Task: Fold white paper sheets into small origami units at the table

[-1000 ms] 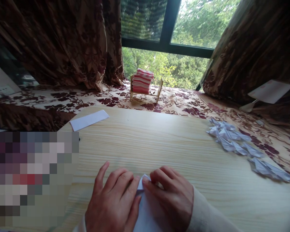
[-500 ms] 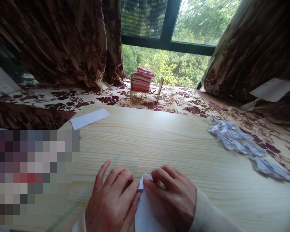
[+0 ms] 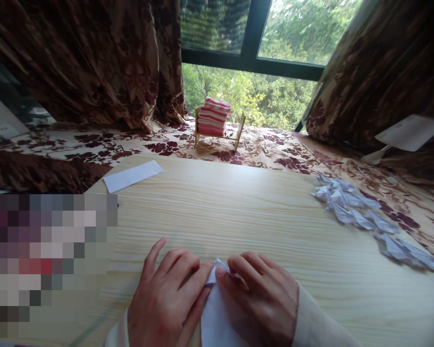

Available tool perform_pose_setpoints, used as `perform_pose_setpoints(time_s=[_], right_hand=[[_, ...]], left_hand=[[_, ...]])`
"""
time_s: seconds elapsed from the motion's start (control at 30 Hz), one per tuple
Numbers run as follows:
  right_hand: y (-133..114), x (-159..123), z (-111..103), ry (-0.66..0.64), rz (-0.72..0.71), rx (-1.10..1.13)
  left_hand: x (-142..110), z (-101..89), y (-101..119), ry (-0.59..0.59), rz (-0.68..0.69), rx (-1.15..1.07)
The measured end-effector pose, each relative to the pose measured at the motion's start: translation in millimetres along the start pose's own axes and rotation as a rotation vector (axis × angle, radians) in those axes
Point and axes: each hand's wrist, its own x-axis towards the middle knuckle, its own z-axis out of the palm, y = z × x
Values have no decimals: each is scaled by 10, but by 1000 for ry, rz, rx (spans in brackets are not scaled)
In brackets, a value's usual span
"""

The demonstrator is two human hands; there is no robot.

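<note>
A folded white paper piece [image 3: 217,313] lies on the light wooden table [image 3: 238,212] at the near edge, its pointed tip showing between my hands. My left hand [image 3: 166,299] rests on its left side, fingers curled and pressing the fold. On the right side my right hand [image 3: 260,299] pinches the tip with bent fingers. Most of the paper is hidden under both hands.
Several folded white paper cranes [image 3: 361,217] lie along the table's right edge. A white paper strip [image 3: 132,176] sits at the far left corner. A small wooden rack with striped red cloths [image 3: 217,123] stands on the floral windowsill, curtains on both sides. A blurred patch covers the left.
Both hands stay on the paper and have shifted slightly toward me and right. The view has tilted a little.
</note>
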Motion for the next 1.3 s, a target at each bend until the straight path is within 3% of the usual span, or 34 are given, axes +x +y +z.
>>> perform_pose_setpoints(time_s=[0.5,0.77,1.1,1.3], right_hand=[[-20,-2,-18,-72,25,-20],[-14,-3,0,-53,36,-21],[-23,-26,-17,-102,29,-43],[-26,-3,-20,-94,21,-44]], left_hand=[[62,16,31,-3,92,130],[-39,-102,63,-62,75,57],[-77,-91,126,-24,43,77],[-65,-65,115,15,119,57]])
